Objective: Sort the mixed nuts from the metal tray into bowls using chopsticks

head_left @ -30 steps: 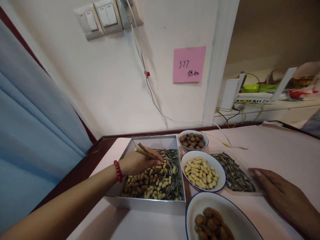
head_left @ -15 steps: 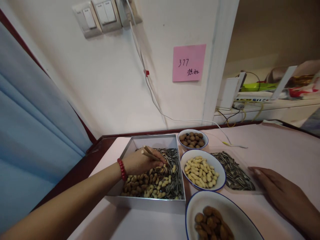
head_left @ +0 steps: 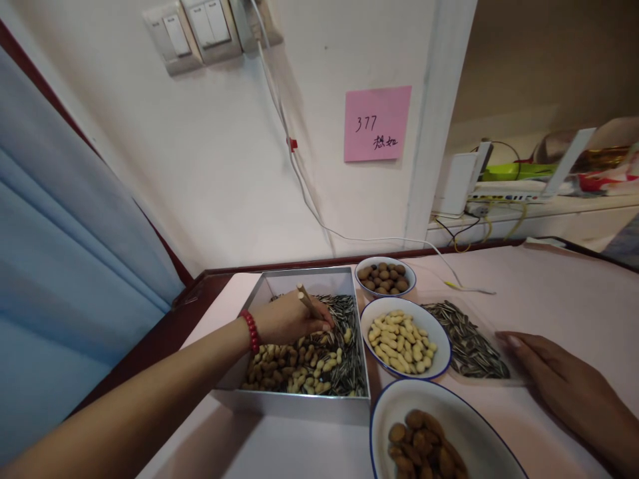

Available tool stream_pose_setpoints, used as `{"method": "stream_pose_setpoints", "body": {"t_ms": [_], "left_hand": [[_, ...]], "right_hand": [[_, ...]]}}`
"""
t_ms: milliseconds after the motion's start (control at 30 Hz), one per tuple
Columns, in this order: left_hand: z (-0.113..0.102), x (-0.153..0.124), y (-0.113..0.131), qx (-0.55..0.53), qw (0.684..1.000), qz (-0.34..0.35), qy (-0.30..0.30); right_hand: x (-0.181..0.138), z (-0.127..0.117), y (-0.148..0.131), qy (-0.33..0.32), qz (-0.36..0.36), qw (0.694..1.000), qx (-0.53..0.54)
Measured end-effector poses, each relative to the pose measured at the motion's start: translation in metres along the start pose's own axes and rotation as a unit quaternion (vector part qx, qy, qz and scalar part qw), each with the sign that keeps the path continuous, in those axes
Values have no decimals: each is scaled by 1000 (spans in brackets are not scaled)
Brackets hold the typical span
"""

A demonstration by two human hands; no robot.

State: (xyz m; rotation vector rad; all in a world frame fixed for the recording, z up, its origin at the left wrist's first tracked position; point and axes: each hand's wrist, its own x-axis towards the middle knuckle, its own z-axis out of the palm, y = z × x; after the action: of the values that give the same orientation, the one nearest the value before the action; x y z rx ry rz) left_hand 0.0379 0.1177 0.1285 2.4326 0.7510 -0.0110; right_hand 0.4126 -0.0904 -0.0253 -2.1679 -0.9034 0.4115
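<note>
My left hand (head_left: 287,320), a red bead bracelet (head_left: 251,330) at its wrist, is closed around a pair of wooden chopsticks (head_left: 309,304). It is inside a silver-edged box (head_left: 299,407) that holds striped sunflower seeds (head_left: 344,311), pale peanuts (head_left: 312,384) and darker brown nuts (head_left: 279,362). The chopstick tips are hidden behind my fingers. On the right, my right hand (head_left: 564,379) grips the side of a clear shallow tray (head_left: 516,381), with the thumb at its edge. Sunflower seeds (head_left: 466,342) fill that tray.
Between box and tray stand three blue-rimmed white bowls: a far bowl (head_left: 360,283) of round brown nuts, a middle bowl (head_left: 439,332) of peanuts, a near bowl (head_left: 479,426) of almond-like nuts. A white cable (head_left: 379,239) crosses the table's back edge. A router (head_left: 454,186) stands behind.
My left hand has shifted slightly right within the box, and the chopsticks stand more upright. My right hand and the tray stay where they were.
</note>
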Motion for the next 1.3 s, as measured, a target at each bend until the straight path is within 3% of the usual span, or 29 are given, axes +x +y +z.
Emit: {"method": "stream_pose_setpoints", "body": {"t_ms": [233, 467, 633, 767, 867, 1000, 1133, 1300], "left_hand": [[3, 3, -10, -93, 992, -50, 63], [-9, -14, -19, -267, 952, -102, 110], [-24, -31, -5, -374, 907, -106, 163], [-25, -27, 20, -440, 877, -77, 177], [-17, -17, 40, -444, 880, -47, 163], [-4, -5, 55, -382, 914, -11, 135], [0, -3, 56, -352, 928, -7, 120], [-9, -16, 45, -359, 919, -15, 161]], "right_hand": [[2, 0, 6, 4, -11, 1000, -1], [6, 5, 12, 11, -32, 999, -2], [7, 7, 14, 18, -49, 999, -2], [7, 7, 16, 22, -64, 998, -1], [7, 8, 19, 24, -78, 997, 0], [7, 8, 21, 18, -95, 995, 1], [7, 9, 23, 19, -101, 995, 0], [7, 9, 22, 20, -94, 995, -4]]}}
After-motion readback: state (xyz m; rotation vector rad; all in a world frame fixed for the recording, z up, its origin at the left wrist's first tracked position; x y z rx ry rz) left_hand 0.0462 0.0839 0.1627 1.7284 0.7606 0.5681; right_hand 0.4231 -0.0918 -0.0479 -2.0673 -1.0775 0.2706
